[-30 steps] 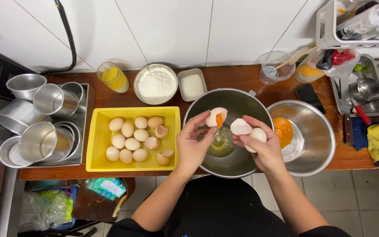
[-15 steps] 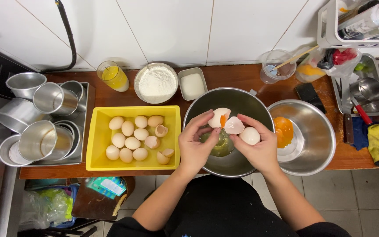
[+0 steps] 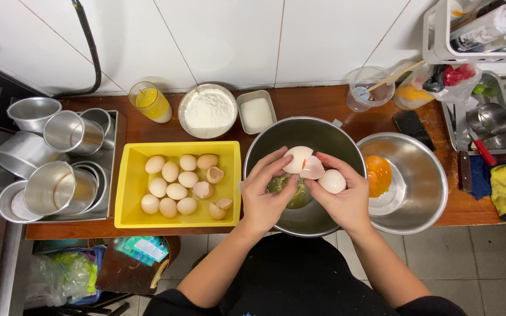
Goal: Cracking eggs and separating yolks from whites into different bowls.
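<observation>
Wooden counter [image 3: 311, 105] under white tiled wall. Large steel mixing bowl [image 3: 323, 136] at centre, egg white pooled inside. Smaller steel bowl [image 3: 423, 199] with yolks just right of it; yellow egg tray [image 3: 133, 202] just left. Above the mixing bowl: left hand [image 3: 265, 196] pinching one eggshell half [image 3: 296, 158], right hand [image 3: 344, 196] gripping the other half [image 3: 331, 181].

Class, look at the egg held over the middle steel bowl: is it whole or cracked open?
Cracked open. The left hand and right hand each hold a shell half over the bowl.
</observation>
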